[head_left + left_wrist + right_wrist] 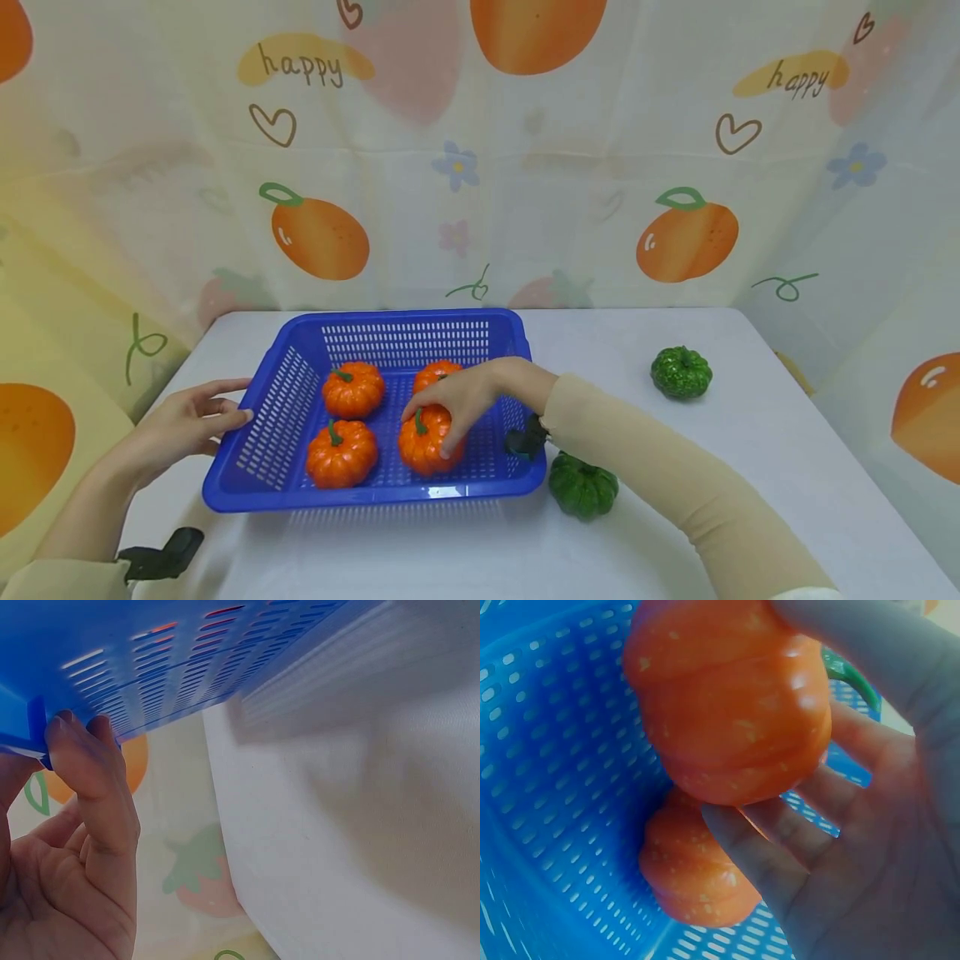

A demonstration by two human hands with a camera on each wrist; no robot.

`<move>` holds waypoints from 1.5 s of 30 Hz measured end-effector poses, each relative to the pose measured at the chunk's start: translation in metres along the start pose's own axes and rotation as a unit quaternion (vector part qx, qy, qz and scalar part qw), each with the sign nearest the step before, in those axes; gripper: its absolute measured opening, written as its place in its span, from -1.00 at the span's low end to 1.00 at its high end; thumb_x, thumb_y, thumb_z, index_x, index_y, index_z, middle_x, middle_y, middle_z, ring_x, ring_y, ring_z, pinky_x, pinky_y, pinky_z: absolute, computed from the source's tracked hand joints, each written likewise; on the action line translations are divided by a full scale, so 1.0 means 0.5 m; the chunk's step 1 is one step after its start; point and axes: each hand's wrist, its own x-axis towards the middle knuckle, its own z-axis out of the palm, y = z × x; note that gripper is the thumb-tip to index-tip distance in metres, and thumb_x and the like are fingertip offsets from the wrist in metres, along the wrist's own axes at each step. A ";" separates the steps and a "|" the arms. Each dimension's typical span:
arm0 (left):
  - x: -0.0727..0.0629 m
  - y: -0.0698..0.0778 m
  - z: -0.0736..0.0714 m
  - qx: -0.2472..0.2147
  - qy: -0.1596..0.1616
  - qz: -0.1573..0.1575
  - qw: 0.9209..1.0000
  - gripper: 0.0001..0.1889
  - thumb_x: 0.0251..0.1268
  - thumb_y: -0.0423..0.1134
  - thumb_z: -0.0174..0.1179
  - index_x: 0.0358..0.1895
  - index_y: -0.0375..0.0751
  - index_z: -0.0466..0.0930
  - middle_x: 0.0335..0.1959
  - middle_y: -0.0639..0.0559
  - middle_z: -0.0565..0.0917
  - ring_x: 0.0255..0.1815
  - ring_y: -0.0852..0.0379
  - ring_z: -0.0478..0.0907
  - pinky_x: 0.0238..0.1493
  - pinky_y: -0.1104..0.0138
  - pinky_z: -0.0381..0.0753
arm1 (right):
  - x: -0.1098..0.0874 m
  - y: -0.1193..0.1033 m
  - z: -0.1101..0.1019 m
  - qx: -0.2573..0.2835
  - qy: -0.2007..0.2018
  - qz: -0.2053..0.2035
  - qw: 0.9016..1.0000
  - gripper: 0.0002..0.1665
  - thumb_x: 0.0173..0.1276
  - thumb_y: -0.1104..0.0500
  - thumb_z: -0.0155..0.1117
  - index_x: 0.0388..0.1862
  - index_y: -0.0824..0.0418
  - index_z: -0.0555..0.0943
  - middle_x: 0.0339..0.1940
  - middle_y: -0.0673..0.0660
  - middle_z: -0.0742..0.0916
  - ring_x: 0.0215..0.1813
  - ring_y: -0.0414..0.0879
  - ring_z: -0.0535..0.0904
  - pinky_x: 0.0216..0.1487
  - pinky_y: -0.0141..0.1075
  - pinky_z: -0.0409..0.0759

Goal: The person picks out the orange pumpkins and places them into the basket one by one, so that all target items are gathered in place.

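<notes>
My right hand (471, 395) reaches into a blue plastic basket (330, 500) and grips an orange toy pumpkin (422, 448), thumb on the near side and fingers on the far side. In the right wrist view, that pumpkin (727, 705) fills the space between thumb and fingers, over another orange pumpkin (697, 870). Two more orange pumpkins, one behind (354, 393) and one nearer (341, 455), stand in the basket's left half. At the basket's left end, my left hand (183, 425) pinches the rim, as the left wrist view also shows.
One green pumpkin (583, 488) lies by the basket's right front corner, beneath my right forearm. Farther right on the white table (750, 467) is a second, speckled green pumpkin (681, 372). A patterned curtain (540, 233) hangs behind the table.
</notes>
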 end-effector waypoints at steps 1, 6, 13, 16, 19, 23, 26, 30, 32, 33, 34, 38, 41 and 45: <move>0.000 0.000 0.000 0.000 0.000 0.000 1.000 -0.27 0.31 -0.11 0.10 0.39 -0.41 -0.01 -0.28 -0.14 0.55 -0.31 0.11 0.59 -0.29 0.26 0.65 | 0.002 0.000 0.001 -0.003 -0.001 0.001 1.000 -0.19 0.14 -0.12 0.32 0.35 -0.11 0.23 0.28 -0.06 0.38 0.28 -0.16 0.26 0.33 -0.22 0.24; 0.000 0.001 -0.001 0.002 0.001 -0.001 1.000 -0.27 0.31 -0.10 0.10 0.39 -0.39 0.00 -0.26 -0.14 0.55 -0.32 0.10 0.59 -0.29 0.25 0.65 | 0.011 -0.003 0.005 -0.020 -0.005 0.005 1.000 -0.20 0.13 -0.12 0.33 0.34 -0.12 0.25 0.27 -0.07 0.41 0.25 -0.16 0.30 0.32 -0.22 0.26; 0.000 0.003 -0.001 0.003 -0.002 -0.003 1.000 -0.27 0.31 -0.10 0.09 0.39 -0.39 0.00 -0.26 -0.14 0.55 -0.31 0.11 0.59 -0.28 0.25 0.65 | 0.017 -0.010 0.009 -0.026 -0.012 0.012 1.000 -0.21 0.15 -0.04 0.34 0.34 -0.10 0.25 0.30 -0.10 0.38 0.28 -0.19 0.28 0.35 -0.26 0.21; 0.000 0.003 -0.001 0.005 -0.002 -0.005 1.000 -0.27 0.31 -0.08 0.09 0.39 -0.40 -0.01 -0.25 -0.14 0.55 -0.30 0.11 0.59 -0.28 0.25 0.65 | 0.019 -0.011 0.010 -0.037 -0.012 0.013 0.999 -0.21 0.15 -0.02 0.34 0.34 -0.08 0.24 0.31 -0.09 0.38 0.29 -0.19 0.27 0.35 -0.27 0.20; -0.001 0.003 -0.001 0.004 -0.003 -0.004 1.000 -0.27 0.31 -0.09 0.09 0.39 -0.39 -0.01 -0.25 -0.15 0.55 -0.30 0.11 0.58 -0.28 0.25 0.65 | 0.020 -0.010 0.011 -0.038 -0.012 0.015 0.999 -0.22 0.16 0.00 0.34 0.34 -0.09 0.24 0.31 -0.08 0.38 0.29 -0.19 0.27 0.35 -0.27 0.20; -0.002 0.003 -0.002 0.001 -0.004 -0.003 1.000 -0.27 0.31 -0.10 0.09 0.39 -0.40 -0.01 -0.24 -0.15 0.55 -0.29 0.12 0.57 -0.28 0.26 0.65 | 0.019 -0.009 0.011 -0.036 -0.016 0.016 0.999 -0.23 0.17 0.03 0.33 0.34 -0.11 0.23 0.31 -0.09 0.37 0.29 -0.19 0.26 0.36 -0.26 0.19; -0.002 0.003 -0.002 0.000 -0.003 -0.002 1.000 -0.27 0.31 -0.10 0.09 0.39 -0.40 -0.01 -0.25 -0.15 0.55 -0.30 0.12 0.57 -0.29 0.27 0.65 | 0.018 -0.010 0.011 -0.033 -0.019 0.024 0.999 -0.23 0.19 0.04 0.31 0.34 -0.13 0.21 0.30 -0.09 0.37 0.28 -0.19 0.27 0.36 -0.26 0.20; -0.002 0.004 -0.002 0.001 -0.003 -0.002 1.000 -0.27 0.31 -0.10 0.09 0.39 -0.40 -0.02 -0.25 -0.15 0.55 -0.30 0.12 0.58 -0.28 0.26 0.65 | 0.016 -0.012 0.012 -0.025 -0.024 0.038 0.999 -0.25 0.20 0.04 0.30 0.32 -0.14 0.19 0.30 -0.10 0.36 0.28 -0.19 0.27 0.34 -0.25 0.22; -0.002 0.005 -0.002 0.001 -0.003 -0.002 1.000 -0.27 0.32 -0.10 0.09 0.39 -0.40 -0.02 -0.24 -0.15 0.55 -0.30 0.12 0.58 -0.28 0.26 0.65 | 0.015 -0.012 0.012 -0.023 -0.026 0.042 0.999 -0.26 0.21 0.05 0.29 0.32 -0.13 0.19 0.30 -0.09 0.35 0.29 -0.18 0.26 0.35 -0.25 0.22; -0.003 0.005 -0.002 0.002 -0.002 -0.003 1.000 -0.27 0.32 -0.10 0.08 0.39 -0.40 -0.02 -0.23 -0.15 0.55 -0.29 0.12 0.58 -0.28 0.26 0.65 | 0.015 -0.012 0.013 -0.021 -0.026 0.044 0.998 -0.26 0.22 0.05 0.29 0.32 -0.13 0.19 0.30 -0.08 0.35 0.30 -0.17 0.25 0.35 -0.25 0.22; -0.003 0.005 -0.002 0.002 -0.002 -0.003 1.000 -0.27 0.32 -0.10 0.08 0.39 -0.40 -0.02 -0.23 -0.15 0.55 -0.29 0.12 0.58 -0.28 0.26 0.65 | 0.014 -0.012 0.013 -0.020 -0.026 0.045 0.998 -0.27 0.22 0.06 0.28 0.32 -0.13 0.19 0.31 -0.08 0.35 0.31 -0.17 0.25 0.35 -0.24 0.22; -0.003 0.005 -0.002 0.003 -0.002 -0.003 1.000 -0.28 0.32 -0.10 0.09 0.39 -0.40 -0.01 -0.23 -0.16 0.56 -0.28 0.10 0.58 -0.29 0.27 0.65 | 0.015 -0.011 0.015 -0.022 -0.023 0.046 0.998 -0.28 0.22 0.06 0.28 0.32 -0.12 0.20 0.30 -0.07 0.36 0.31 -0.17 0.25 0.35 -0.24 0.22; -0.003 0.005 -0.001 0.005 -0.001 -0.004 1.000 -0.28 0.31 -0.10 0.09 0.39 -0.40 -0.01 -0.23 -0.16 0.56 -0.28 0.10 0.58 -0.29 0.28 0.65 | 0.015 -0.011 0.017 -0.022 -0.021 0.043 0.999 -0.29 0.22 0.05 0.28 0.31 -0.13 0.21 0.29 -0.08 0.37 0.30 -0.18 0.26 0.35 -0.25 0.22; -0.003 0.005 -0.001 0.006 -0.002 -0.005 1.000 -0.28 0.31 -0.10 0.09 0.39 -0.40 -0.01 -0.23 -0.16 0.56 -0.28 0.10 0.58 -0.29 0.27 0.64 | 0.014 -0.011 0.018 -0.016 -0.021 0.048 0.999 -0.29 0.23 0.04 0.27 0.31 -0.15 0.20 0.30 -0.09 0.36 0.31 -0.18 0.25 0.35 -0.24 0.22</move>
